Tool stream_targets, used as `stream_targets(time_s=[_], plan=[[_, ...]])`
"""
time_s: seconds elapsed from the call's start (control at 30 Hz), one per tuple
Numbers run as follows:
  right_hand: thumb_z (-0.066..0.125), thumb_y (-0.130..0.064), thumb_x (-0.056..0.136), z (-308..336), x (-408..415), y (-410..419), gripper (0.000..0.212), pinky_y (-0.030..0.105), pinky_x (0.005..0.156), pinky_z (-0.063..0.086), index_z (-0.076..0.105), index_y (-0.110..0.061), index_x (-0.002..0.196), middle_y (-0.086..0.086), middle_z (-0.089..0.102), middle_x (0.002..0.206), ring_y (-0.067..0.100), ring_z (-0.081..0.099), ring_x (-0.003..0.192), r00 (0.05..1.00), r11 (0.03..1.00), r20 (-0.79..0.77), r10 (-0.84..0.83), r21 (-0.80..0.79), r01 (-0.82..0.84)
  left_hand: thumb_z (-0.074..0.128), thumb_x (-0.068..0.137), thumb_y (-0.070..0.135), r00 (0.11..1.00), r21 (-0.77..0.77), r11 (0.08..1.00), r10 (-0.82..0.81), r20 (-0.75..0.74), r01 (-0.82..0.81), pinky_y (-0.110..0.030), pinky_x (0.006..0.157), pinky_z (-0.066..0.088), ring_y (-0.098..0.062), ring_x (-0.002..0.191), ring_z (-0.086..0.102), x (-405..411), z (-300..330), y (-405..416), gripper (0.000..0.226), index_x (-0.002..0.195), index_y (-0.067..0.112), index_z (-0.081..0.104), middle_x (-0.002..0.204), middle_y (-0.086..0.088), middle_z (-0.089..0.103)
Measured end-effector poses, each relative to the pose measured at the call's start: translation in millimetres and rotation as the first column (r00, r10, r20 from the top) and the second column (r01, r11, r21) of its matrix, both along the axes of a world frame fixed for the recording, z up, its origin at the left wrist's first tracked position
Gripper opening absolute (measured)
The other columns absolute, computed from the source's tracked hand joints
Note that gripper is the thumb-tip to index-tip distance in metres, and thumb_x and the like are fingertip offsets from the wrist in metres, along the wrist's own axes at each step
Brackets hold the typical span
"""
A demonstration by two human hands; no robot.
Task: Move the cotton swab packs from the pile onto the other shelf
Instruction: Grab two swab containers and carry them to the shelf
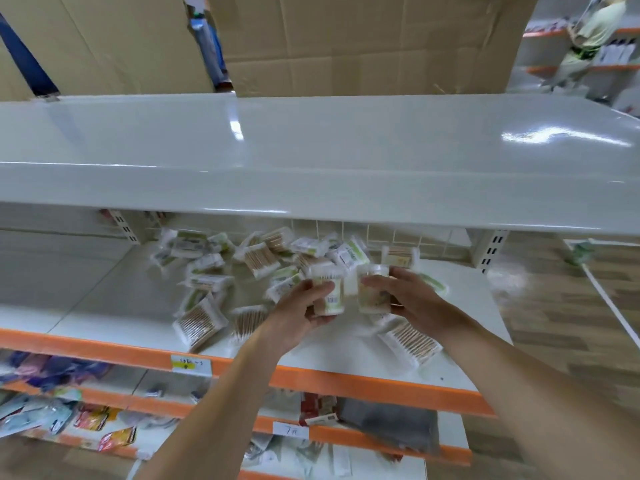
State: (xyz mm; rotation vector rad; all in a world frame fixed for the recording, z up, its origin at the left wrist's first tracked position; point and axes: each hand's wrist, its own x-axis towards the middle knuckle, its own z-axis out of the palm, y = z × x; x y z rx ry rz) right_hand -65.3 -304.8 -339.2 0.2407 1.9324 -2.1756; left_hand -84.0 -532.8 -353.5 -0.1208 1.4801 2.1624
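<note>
Person stands at a white store shelving unit, both bare arms reaching in over the orange-edged middle shelf (pixel 346 379). Left hand (pixel 301 311) has its fingers curled round a small cylindrical tub of cotton swabs (pixel 329 289), thumb on the front of the label, tub upright and lifted off the shelf. Right hand (pixel 401 292) grips a second swab tub (pixel 372 289) the same way, fingers wrapped tight, tub slightly tilted. The two tubs sit just beside each other, nearly touching, above the front half of the shelf. Some motion blur on both, label text unreadable.

Pile of cotton swab packs (pixel 256 261) lies scattered on that same shelf behind and to both sides of the hands: flat clear bags of wooden-stick swabs, some white-and-green packs, a few more tubs toward the back. One flat bag (pixel 199 323) lies near the front edge left of the left forearm, another (pixel 412 342) under the right wrist.

Upper white shelf (pixel 311 150) above the pile is bare and glossy. Cardboard sheets (pixel 363 43) stand behind it. Yellow price tag (pixel 190 364) on the orange lip. Lower shelves hold mixed packaged goods (pixel 69 410). Another person (pixel 588 39) far right background.
</note>
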Motion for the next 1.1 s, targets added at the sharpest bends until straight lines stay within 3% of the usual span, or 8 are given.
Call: stream_targets(time_s=[0.1, 0.27, 0.4, 0.5, 0.63, 0.73, 0.83, 1.1], plan=[[0.087, -0.033, 0.072, 0.5, -2.6, -17.3, 0.037, 0.038, 0.082, 0.061, 0.075, -0.019, 0.104, 0.011, 0.076, 0.104, 0.027, 0.074, 0.096, 0.998, 0.998, -0.012, 0.063, 0.016, -0.062, 0.085, 0.069, 0.032, 0.997, -0.111, 0.994, 0.005, -0.077, -0.014, -0.049, 0.101, 0.049, -0.029, 0.099, 0.06, 6.5, 3.6, -14.4, 0.066, 0.124, 0.004, 0.06, 0.103, -0.012, 0.06], [0.084, -0.031, 0.076, 12.4, -8.8, -51.7, 0.021, 0.025, 0.064, 0.055, 0.073, -0.018, 0.088, 0.005, 0.075, 0.089, 0.018, 0.073, 0.08, 0.99, 0.99, -0.029, 0.139, 0.024, -0.138, 0.082, 0.074, 0.036, 0.985, -0.242, 0.964, 0.079, -0.152, -0.114, -0.03, 0.068, 0.043, -0.015, 0.063, 0.048, 13.4, 9.0, -41.6, 0.021, 0.069, 0.026, 0.064, 0.061, 0.005, 0.055], [0.083, -0.03, 0.078, 24.7, -15.1, -82.7, 0.04, 0.035, 0.086, 0.058, 0.071, -0.014, 0.112, 0.007, 0.076, 0.106, 0.022, 0.073, 0.099, 0.978, 0.977, -0.053, 0.2, 0.085, -0.196, 0.084, 0.07, 0.037, 0.964, -0.279, 0.932, 0.181, -0.193, -0.231, -0.03, 0.063, 0.034, -0.019, 0.068, 0.045, 15.7, 21.1, -70.8, 0.028, 0.078, 0.019, 0.065, 0.066, 0.001, 0.055], [0.083, -0.029, 0.079, 32.0, -18.9, -106.9, 0.037, 0.038, 0.093, 0.056, 0.073, -0.013, 0.111, 0.008, 0.076, 0.107, 0.023, 0.073, 0.101, 0.966, 0.961, -0.056, 0.254, 0.128, -0.245, 0.084, 0.07, 0.036, 0.952, -0.279, 0.924, 0.201, -0.229, -0.262, -0.033, 0.067, 0.034, -0.022, 0.07, 0.045, 18.6, 33.7, -97.7, 0.027, 0.066, 0.021, 0.062, 0.066, -0.002, 0.053], [0.083, -0.03, 0.077, 38.0, -25.3, -144.3, 0.026, 0.033, 0.082, 0.054, 0.076, -0.016, 0.098, 0.004, 0.075, 0.09, 0.021, 0.072, 0.088, 0.951, 0.943, -0.083, 0.298, 0.181, -0.28, 0.083, 0.076, 0.029, 0.928, -0.27, 0.894, 0.31, -0.207, -0.358, -0.036, 0.077, 0.046, -0.02, 0.077, 0.06, 26.6, 43.3, -135.3, 0.021, 0.092, 0.02, 0.073, 0.086, -0.005, 0.07], [0.084, -0.032, 0.076, 41.5, -31.2, -181.4, 0.032, 0.035, 0.081, 0.05, 0.076, -0.014, 0.102, 0.013, 0.075, 0.101, 0.029, 0.071, 0.094, 0.947, 0.933, -0.08, 0.312, 0.216, -0.289, 0.078, 0.081, 0.018, 0.891, -0.236, 0.867, 0.389, -0.234, -0.44, -0.042, 0.086, 0.047, -0.029, 0.092, 0.06, 30.1, 48.3, -165.6, 0.038, 0.115, 0.004, 0.067, 0.108, -0.023, 0.07], [0.085, -0.029, 0.073, 43.8, -36.4, -225.4, 0.04, 0.038, 0.083, 0.054, 0.074, -0.007, 0.105, 0.018, 0.074, 0.103, 0.03, 0.071, 0.094, 0.943, 0.929, -0.084, 0.322, 0.22, -0.298, 0.078, 0.082, 0.019, 0.868, -0.229, 0.845, 0.426, -0.256, -0.483, -0.037, 0.083, 0.051, -0.028, 0.091, 0.063, 33.1, 56.6, -202.0, 0.04, 0.117, 0.004, 0.065, 0.105, -0.019, 0.07], [0.088, -0.042, 0.06, 39.9, -37.5, -338.2, 0.05, 0.026, 0.068, 0.058, 0.075, -0.019, 0.103, -0.004, 0.078, 0.092, 0.014, 0.074, 0.091, 0.913, 0.906, -0.126, 0.388, 0.233, -0.353, 0.083, 0.076, 0.031, 0.826, -0.255, 0.793, 0.484, -0.288, -0.553, -0.032, 0.08, 0.046, -0.019, 0.089, 0.062, 50.8, 59.5, -309.1, 0.044, 0.112, 0.013, 0.066, 0.105, -0.006, 0.074]])
